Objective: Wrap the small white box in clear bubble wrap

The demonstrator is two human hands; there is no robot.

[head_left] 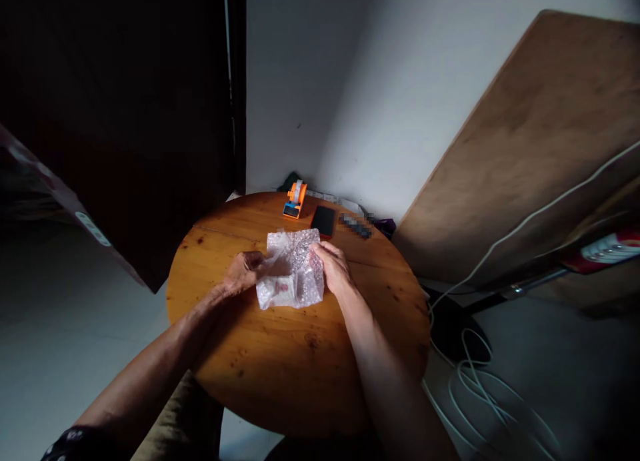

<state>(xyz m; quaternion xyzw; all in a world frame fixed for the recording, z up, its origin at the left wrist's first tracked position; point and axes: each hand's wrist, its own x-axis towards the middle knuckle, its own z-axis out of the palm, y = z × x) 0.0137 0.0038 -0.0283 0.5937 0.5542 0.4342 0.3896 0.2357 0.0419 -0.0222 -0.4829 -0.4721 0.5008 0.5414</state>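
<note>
Plastic bubble wrap (303,249) is pinched in both curled hands (246,269) (335,266).

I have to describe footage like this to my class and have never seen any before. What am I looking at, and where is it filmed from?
There is no machine here, just one person's two bare hands. The single picture comes from a camera worn on that person's head, looking forward and down, so the arms reach in from below.

The left hand and right hand hold opposite sides of some bubble wrap over a round wooden table. A small pale item with a reddish mark shows at the wrap's near left; whether it is on or inside the wrap is hard to tell.

Farther back on the table are what looks like an orange tape dispenser, a dark flat slab and a pixelated object I cannot identify.
</note>
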